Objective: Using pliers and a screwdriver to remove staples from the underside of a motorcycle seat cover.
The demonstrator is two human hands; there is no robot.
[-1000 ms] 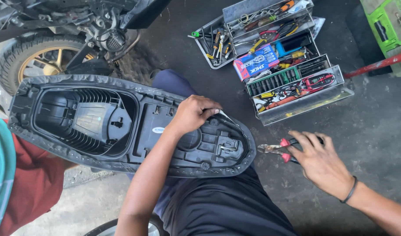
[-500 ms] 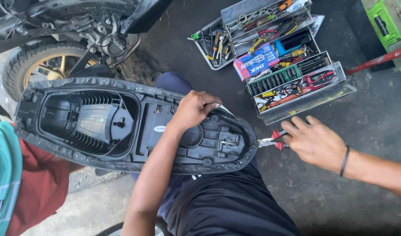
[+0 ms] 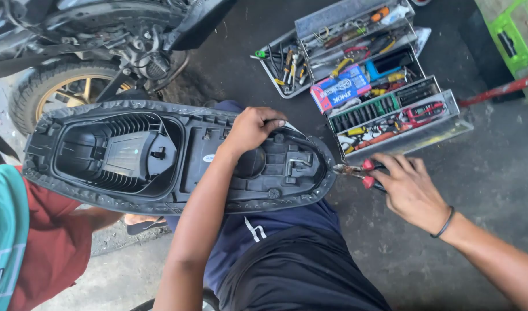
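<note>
— Head view: where's the seat (image 3: 160,155)?
— Upside down across the lap, long axis running left to right, narrow end pointing right toward the pliers (image 3: 359,171). Its hollow black underside faces up.
— And the left hand (image 3: 253,128)?
— Curled shut on the seat's far edge near the narrow end, pinching a bit of the cover there.
— Right hand (image 3: 410,190)?
— On the floor just right of the seat, fingers loosely bent over the red pliers handles; the jaws point left at the seat tip.
— Containers?
— A metal toolbox (image 3: 384,98) lies just beyond the right hand, its tiers fanned open: screwdrivers, sockets, red-handled tools, a blue and red box. A wheel (image 3: 56,92) stands left of the left hand.
</note>
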